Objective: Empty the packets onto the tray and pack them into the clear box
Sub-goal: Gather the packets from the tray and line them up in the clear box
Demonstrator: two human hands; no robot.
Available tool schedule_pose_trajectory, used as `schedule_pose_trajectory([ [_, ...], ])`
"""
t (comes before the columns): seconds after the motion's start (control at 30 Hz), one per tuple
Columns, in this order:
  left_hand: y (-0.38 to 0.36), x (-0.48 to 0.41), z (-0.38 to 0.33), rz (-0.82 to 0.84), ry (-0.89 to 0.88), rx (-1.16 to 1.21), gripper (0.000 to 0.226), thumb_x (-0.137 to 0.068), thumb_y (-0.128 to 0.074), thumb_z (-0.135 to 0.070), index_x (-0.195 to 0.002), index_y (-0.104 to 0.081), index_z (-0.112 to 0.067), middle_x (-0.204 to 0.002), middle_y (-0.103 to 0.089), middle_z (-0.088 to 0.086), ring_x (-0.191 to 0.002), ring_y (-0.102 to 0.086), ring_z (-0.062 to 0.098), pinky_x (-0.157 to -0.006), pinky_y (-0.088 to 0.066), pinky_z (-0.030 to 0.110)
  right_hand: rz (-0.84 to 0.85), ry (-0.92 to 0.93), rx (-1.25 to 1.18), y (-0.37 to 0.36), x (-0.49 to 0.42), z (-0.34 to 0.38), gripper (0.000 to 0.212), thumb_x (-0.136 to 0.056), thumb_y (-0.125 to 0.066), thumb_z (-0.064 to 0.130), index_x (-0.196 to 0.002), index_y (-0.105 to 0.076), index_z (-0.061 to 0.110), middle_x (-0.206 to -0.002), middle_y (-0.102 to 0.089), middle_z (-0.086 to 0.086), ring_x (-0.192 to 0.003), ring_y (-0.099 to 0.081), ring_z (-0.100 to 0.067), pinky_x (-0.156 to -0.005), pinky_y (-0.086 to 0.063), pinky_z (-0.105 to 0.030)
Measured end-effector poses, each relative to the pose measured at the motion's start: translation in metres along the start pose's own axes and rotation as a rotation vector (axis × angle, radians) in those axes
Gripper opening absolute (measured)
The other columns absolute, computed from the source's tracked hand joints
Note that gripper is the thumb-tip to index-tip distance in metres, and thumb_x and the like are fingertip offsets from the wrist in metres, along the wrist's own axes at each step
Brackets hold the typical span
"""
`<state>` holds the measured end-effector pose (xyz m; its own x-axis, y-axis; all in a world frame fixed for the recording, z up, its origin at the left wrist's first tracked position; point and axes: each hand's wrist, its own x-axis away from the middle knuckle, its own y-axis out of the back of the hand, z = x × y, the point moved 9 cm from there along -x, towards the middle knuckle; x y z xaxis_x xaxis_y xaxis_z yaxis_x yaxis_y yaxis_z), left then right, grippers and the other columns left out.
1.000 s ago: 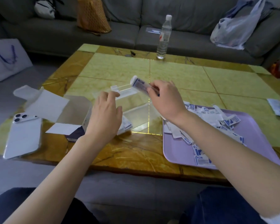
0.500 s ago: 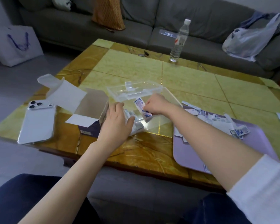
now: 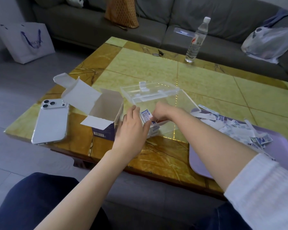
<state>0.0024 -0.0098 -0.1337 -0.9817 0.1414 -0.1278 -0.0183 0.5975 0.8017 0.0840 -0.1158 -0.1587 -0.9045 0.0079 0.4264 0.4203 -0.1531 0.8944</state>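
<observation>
Dim, flat indoor light with soft, faint shadows. The glossy table [image 3: 156, 156] shows mild sheen. Wide-angle distortion bends the edges; the picture is slightly soft, with muted colours.

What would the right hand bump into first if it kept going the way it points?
Probably the left hand, which rests on the clear box just beyond the packets the right hand pinches. Depth is unclear; the box wall could come first.
</observation>
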Motion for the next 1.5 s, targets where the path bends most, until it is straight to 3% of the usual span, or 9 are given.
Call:
schedule_pose_trajectory([
  [0.13,0.000,-0.001,-0.001,0.002,-0.003,-0.006,0.057,-0.098,-0.034,-0.038,-0.144,-0.022,-0.005,-0.150,-0.020,0.004,-0.134,-0.032,0.022,-0.105,-0.035,0.036,0.068,0.005,-0.193,-0.009,-0.009,-0.003,0.009,-0.087,-0.062,0.012,-0.091,-0.057,0.007,-0.074,-0.052,-0.008,-0.083,-0.052,-0.023,-0.068,-0.049,-0.027],
  [0.23,-0.001,-0.001,0.000,0.001,-0.004,-0.011,0.058,-0.098,-0.034,-0.038,-0.144,-0.022,-0.005,-0.150,-0.019,0.005,-0.135,-0.031,0.022,-0.104,-0.035,0.036,0.075,-0.029,-0.319,-0.011,-0.011,-0.006,0.025,-0.085,-0.063,0.007,-0.108,-0.061,-0.001,-0.088,-0.058,-0.013,-0.082,-0.060,-0.026,-0.079,-0.055,-0.034],
  [0.4,-0.003,-0.001,0.001,0.002,-0.001,-0.012,0.058,-0.098,-0.035,-0.038,-0.144,-0.021,-0.006,-0.151,-0.018,0.003,-0.136,-0.029,0.020,-0.105,-0.034,0.035,0.083,-0.047,-0.322,-0.012,-0.007,-0.004,0.022,-0.094,-0.054,0.018,-0.085,-0.061,-0.002,-0.093,-0.066,-0.020,-0.094,-0.068,-0.034,-0.086,-0.055,-0.042],
  [0.77,-0.001,-0.001,0.001,-0.010,-0.014,-0.023,0.058,-0.097,-0.035,-0.040,-0.143,-0.023,-0.006,-0.150,-0.021,0.004,-0.135,-0.031,0.019,-0.104,-0.032,0.031,0.098,0.046,-0.182,-0.010,-0.006,0.001,0.022,-0.096,-0.046,0.015,-0.089,-0.064,0.005,-0.095,-0.069,-0.019,-0.083,-0.068,-0.032,-0.074,-0.054,-0.036],
  [0.9,0.000,-0.002,0.002,-0.016,-0.008,-0.026,0.058,-0.097,-0.036,-0.039,-0.143,-0.024,-0.007,-0.149,-0.023,0.004,-0.135,-0.030,0.019,-0.106,-0.030,0.031,-0.094,0.112,-0.093,0.014,0.004,0.000,0.036,-0.097,-0.045,0.024,-0.065,-0.047,0.010,-0.067,-0.047,-0.007,-0.065,-0.047,-0.025,-0.055,-0.036,-0.030],
  [0.97,0.000,-0.002,0.002,-0.023,0.000,-0.021,0.057,-0.097,-0.037,-0.039,-0.143,-0.025,-0.007,-0.148,-0.024,0.004,-0.136,-0.028,0.019,-0.108,-0.028,0.032,-0.225,0.162,-0.150,0.029,0.014,-0.003,0.021,-0.097,-0.044,0.024,-0.096,-0.058,0.008,-0.090,-0.060,-0.010,-0.087,-0.056,-0.030,-0.072,-0.047,-0.036],
  [1.07,0.000,-0.002,-0.001,-0.034,-0.002,-0.014,0.050,-0.098,-0.039,-0.033,-0.141,-0.030,-0.009,-0.146,-0.028,0.006,-0.134,-0.029,0.021,-0.108,-0.028,0.034,-0.432,0.233,-0.238,0.051,0.038,-0.011,0.035,-0.097,-0.041,0.020,-0.130,-0.041,0.009,-0.119,-0.058,-0.011,-0.106,-0.056,-0.029,-0.088,-0.046,-0.041],
  [1.33,0.009,0.002,-0.023,-0.137,-0.048,-0.113,0.026,-0.098,-0.039,-0.019,-0.119,-0.053,-0.016,-0.126,-0.044,0.005,-0.118,-0.037,0.022,-0.096,-0.029,0.034,-0.716,0.377,-0.454,0.066,0.100,-0.057,0.028,-0.097,-0.043,0.011,-0.125,-0.045,0.009,-0.107,-0.051,0.003,-0.085,-0.050,-0.008,-0.079,-0.049,-0.032],
  [1.5,0.004,0.010,-0.066,-0.237,-0.224,-0.148,0.020,-0.090,-0.051,-0.008,-0.108,-0.058,-0.012,-0.112,-0.052,0.005,-0.106,-0.045,0.024,-0.088,-0.031,0.032,-0.772,0.287,-0.490,0.045,0.120,-0.108,0.024,-0.094,-0.045,0.007,-0.118,-0.051,0.008,-0.107,-0.057,0.000,-0.089,-0.054,-0.014,-0.080,-0.048,-0.036],
])
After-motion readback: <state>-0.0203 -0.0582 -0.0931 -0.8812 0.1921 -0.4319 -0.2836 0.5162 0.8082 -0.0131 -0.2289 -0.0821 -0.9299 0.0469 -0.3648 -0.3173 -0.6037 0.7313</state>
